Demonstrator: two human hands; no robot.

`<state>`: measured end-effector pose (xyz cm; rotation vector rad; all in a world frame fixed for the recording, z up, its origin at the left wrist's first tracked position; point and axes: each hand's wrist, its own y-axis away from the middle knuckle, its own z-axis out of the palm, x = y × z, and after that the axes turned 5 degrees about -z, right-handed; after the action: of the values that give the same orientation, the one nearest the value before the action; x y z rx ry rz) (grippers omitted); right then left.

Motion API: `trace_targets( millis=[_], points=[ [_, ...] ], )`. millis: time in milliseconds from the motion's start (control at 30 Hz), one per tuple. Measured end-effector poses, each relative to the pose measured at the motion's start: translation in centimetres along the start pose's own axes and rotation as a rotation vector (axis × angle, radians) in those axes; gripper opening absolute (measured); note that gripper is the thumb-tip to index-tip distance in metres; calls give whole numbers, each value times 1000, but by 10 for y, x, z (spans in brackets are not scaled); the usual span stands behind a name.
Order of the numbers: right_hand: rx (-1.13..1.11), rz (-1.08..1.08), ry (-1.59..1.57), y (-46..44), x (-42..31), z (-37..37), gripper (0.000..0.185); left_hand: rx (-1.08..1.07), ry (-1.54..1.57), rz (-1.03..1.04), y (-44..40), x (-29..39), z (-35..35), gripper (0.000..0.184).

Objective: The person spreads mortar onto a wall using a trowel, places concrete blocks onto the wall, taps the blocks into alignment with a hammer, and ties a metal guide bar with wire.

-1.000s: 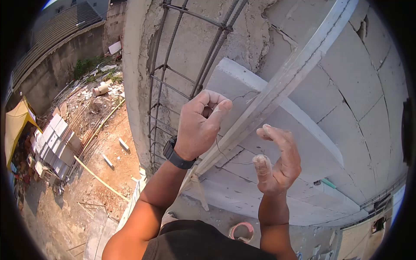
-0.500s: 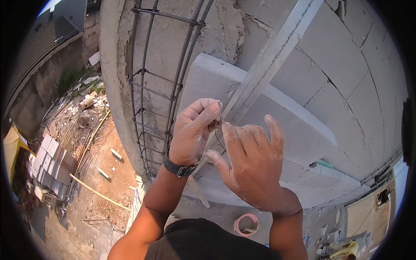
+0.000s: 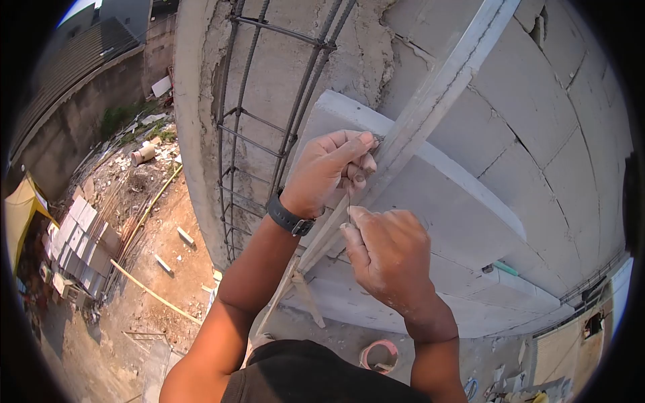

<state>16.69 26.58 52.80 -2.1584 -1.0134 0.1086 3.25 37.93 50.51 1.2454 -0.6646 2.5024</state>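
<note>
My left hand (image 3: 321, 173), with a dark watch on its wrist, pinches a thin dark wire (image 3: 349, 200) in its dusty fingers. Below and to its right, my right hand (image 3: 391, 254) has thumb and forefinger closed on the wire's lower part, so a short length runs between the hands. Both hands are in front of a long pale straight bar (image 3: 440, 86) that slants across the block wall. Behind the bar juts a light grey block ledge (image 3: 470, 191). Most of the wire within my left fingers is hidden.
A steel rebar cage (image 3: 232, 134) stands along the concrete edge at left. Beyond it, far below, are rubble ground (image 3: 171, 235) and stacked pale blocks (image 3: 77, 225). A pink-rimmed bucket (image 3: 379, 354) sits below me; a green object (image 3: 505, 269) lies on the ledge.
My right hand has drawn down and away from my left, its fingers now curled in. The wire shows as a straight strand between them. The view has shifted slightly.
</note>
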Motion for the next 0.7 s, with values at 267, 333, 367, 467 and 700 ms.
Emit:
trace_targets(
  millis=[267,333,367,467,700],
  points=[
    [18,-6,-36,-3,0,1,23,36,-226,-10,-6,16,-5,27],
    [50,9,-51,-3,1,3,22,20,-207,-16,-8,14,-6,26],
    [47,3,-53,-3,0,3,22,-5,-161,-13,-8,13,-5,26],
    [35,22,-53,-3,1,3,22,8,-75,-33,-4,10,-1,27],
    [-20,17,-40,5,8,1,24,30,14,-50,-1,3,-1,28]
  ],
)
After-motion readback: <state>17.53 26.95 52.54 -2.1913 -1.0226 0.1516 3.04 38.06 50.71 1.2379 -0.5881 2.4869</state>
